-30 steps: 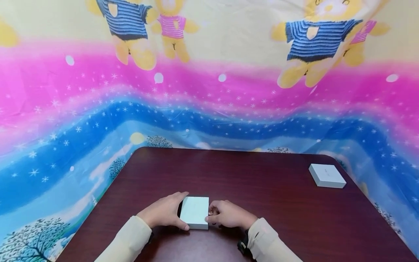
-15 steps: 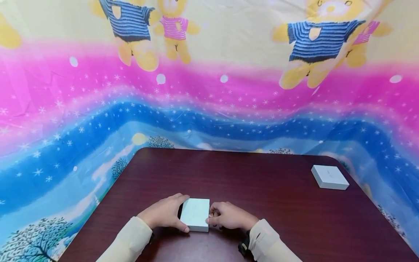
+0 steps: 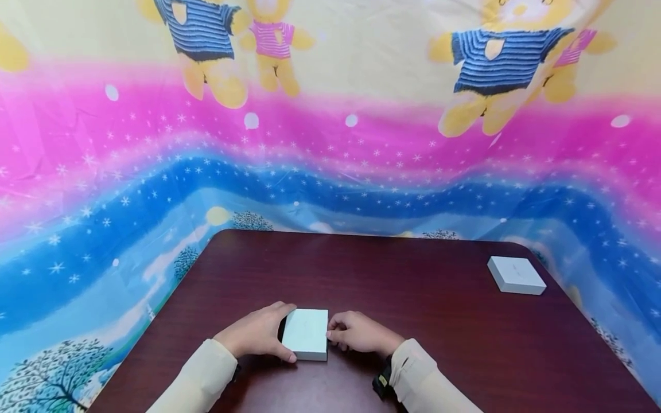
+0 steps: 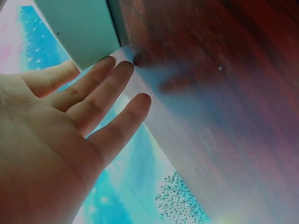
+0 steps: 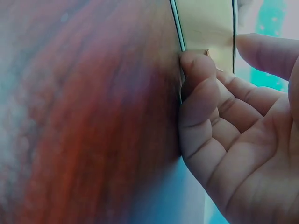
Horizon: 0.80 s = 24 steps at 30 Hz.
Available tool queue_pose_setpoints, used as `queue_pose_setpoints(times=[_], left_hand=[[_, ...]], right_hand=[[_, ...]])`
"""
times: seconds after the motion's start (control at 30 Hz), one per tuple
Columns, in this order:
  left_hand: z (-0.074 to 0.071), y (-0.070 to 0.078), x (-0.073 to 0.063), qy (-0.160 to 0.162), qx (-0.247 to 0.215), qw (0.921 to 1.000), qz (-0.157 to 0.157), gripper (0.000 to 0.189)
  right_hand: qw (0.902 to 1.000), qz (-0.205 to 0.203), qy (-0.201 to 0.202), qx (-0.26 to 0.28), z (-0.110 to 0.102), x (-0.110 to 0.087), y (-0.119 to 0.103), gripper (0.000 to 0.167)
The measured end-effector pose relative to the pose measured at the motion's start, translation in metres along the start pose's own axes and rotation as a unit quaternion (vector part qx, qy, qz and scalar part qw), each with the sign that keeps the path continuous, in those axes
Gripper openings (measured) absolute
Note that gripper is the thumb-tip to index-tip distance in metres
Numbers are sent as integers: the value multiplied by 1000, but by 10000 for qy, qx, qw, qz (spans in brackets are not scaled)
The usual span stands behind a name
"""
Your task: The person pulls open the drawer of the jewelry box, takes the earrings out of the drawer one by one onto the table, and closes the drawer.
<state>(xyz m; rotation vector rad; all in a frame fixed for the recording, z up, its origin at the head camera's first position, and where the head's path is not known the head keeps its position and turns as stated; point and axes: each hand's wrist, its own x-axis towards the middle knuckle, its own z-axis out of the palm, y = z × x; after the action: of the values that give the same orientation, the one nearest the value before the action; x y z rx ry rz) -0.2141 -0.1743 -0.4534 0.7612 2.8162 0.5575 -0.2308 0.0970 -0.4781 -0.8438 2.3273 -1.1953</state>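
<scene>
A flat white box (image 3: 306,332) lies on the dark red table in front of me. My left hand (image 3: 260,334) spans its left side, thumb at the near edge and fingers at the far edge. Below the box in the left wrist view, the fingers of the left hand (image 4: 88,102) show spread, some of them at the box's corner. At the right side, my right hand (image 3: 361,334) has curled fingers against the box. The right wrist view shows a tan side face (image 5: 205,30) between white edges, with curled fingertips on it and the thumb at the opposite edge.
A second white box (image 3: 516,275) lies at the table's far right. The brown table (image 3: 392,275) has rounded far corners. Behind it hangs a printed cloth (image 3: 320,149) with bears and snowflakes.
My right hand has shifted slightly away from me along the box's right side, and its thumb has moved up from near the front corner. The left hand and box hold their place.
</scene>
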Motion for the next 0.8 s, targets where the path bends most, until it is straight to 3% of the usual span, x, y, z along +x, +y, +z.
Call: queue_pose_setpoints(times=[0.37, 0.8], left_hand=[[1, -2, 1, 8, -25, 10000, 38, 109], [0, -3, 2, -96, -36, 9999, 3, 110]], right_hand=[[9978, 59, 651, -79, 5, 1, -3, 7], [9949, 140, 949, -297, 10, 7, -3, 13]])
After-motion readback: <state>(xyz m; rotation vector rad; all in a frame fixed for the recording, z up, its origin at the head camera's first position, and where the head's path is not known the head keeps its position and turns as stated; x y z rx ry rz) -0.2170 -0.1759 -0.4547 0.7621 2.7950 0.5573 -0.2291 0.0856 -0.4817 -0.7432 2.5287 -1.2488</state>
